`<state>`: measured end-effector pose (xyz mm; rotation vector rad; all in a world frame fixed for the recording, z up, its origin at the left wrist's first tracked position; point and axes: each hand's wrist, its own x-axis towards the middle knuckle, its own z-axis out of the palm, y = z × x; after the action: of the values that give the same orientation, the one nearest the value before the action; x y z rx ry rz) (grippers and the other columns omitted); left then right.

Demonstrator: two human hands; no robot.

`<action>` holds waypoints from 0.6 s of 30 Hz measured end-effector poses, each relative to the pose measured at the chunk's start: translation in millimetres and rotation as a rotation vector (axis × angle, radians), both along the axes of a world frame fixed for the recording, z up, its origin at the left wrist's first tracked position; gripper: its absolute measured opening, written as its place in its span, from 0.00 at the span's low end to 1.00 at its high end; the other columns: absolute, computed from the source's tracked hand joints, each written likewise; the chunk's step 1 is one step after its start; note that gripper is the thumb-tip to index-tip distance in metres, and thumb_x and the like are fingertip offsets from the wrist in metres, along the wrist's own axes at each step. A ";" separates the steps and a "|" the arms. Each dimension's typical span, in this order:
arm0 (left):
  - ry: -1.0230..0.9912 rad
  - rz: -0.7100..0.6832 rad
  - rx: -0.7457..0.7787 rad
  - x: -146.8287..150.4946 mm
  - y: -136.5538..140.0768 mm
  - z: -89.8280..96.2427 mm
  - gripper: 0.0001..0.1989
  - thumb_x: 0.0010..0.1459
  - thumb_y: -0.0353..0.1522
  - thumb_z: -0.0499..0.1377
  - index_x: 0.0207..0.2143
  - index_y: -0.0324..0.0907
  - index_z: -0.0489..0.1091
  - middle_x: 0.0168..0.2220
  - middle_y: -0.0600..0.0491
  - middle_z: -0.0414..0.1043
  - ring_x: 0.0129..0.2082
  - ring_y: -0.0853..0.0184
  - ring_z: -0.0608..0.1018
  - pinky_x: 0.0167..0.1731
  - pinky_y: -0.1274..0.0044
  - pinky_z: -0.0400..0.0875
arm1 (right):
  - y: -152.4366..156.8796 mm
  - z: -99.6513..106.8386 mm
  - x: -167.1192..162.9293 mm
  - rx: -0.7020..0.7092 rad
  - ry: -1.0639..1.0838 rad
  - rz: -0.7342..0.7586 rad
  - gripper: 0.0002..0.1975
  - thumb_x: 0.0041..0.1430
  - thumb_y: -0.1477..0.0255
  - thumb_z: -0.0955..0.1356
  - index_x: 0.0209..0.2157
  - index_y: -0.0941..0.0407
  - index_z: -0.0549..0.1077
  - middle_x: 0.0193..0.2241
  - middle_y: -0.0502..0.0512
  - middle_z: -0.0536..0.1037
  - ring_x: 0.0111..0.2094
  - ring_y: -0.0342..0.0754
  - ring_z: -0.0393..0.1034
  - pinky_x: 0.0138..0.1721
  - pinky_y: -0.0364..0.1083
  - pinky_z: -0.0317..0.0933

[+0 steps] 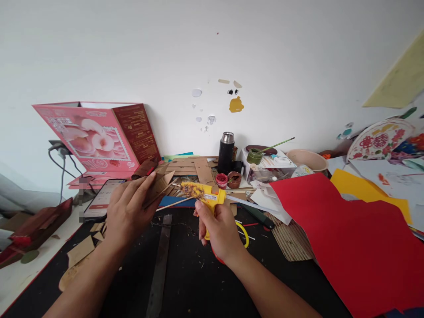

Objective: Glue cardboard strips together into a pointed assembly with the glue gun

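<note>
My right hand [220, 225] is wrapped round the grip of a yellow hot glue gun [197, 191], its barrel stained dark. A glue stick [245, 203] sticks out of the back of the gun. The nozzle points left, close to a folded piece of cardboard [159, 187] in my left hand [130, 207]. My left fingers are closed on that cardboard; a thin strip runs along its edge. Whether nozzle and cardboard touch I cannot tell. Below lies a steel ruler [160, 265] on the black mat [195, 291].
A phone [103, 198] and a pink box [99, 141] are at left, with cardboard scraps [81, 251]. Behind stand a black flask [226, 152] and paint jars [221, 180]. Red paper [357, 234] covers the right side, beside yellow scissors handles [244, 234].
</note>
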<state>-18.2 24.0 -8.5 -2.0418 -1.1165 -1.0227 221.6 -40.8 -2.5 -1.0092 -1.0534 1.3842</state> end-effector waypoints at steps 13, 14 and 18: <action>-0.124 -0.080 -0.075 3.1 2.0 -3.4 0.37 0.68 0.35 0.66 0.75 0.53 0.59 0.52 0.44 0.82 0.48 0.50 0.82 0.50 0.61 0.75 | 3.0 4.2 4.7 0.017 0.093 -0.012 0.34 0.56 0.37 0.73 0.24 0.55 0.72 0.10 0.45 0.66 0.11 0.41 0.60 0.14 0.40 0.53; -0.127 -0.095 -0.078 3.9 1.1 -3.2 0.37 0.68 0.34 0.66 0.75 0.53 0.59 0.53 0.43 0.81 0.49 0.50 0.82 0.51 0.62 0.75 | 3.9 3.2 4.6 0.015 0.107 -0.002 0.33 0.56 0.37 0.73 0.25 0.55 0.73 0.10 0.45 0.66 0.11 0.41 0.59 0.14 0.40 0.52; -0.111 -0.131 -0.084 7.0 -1.5 -2.1 0.36 0.68 0.33 0.66 0.75 0.52 0.59 0.54 0.42 0.81 0.50 0.51 0.82 0.52 0.62 0.75 | 5.8 -3.0 3.3 0.014 0.162 0.049 0.32 0.58 0.38 0.74 0.27 0.55 0.72 0.10 0.44 0.67 0.10 0.40 0.58 0.13 0.39 0.51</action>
<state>-11.3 22.5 -10.7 -2.1714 -1.1109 -1.1849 225.0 -34.9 -5.5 -0.8501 -0.9715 1.4704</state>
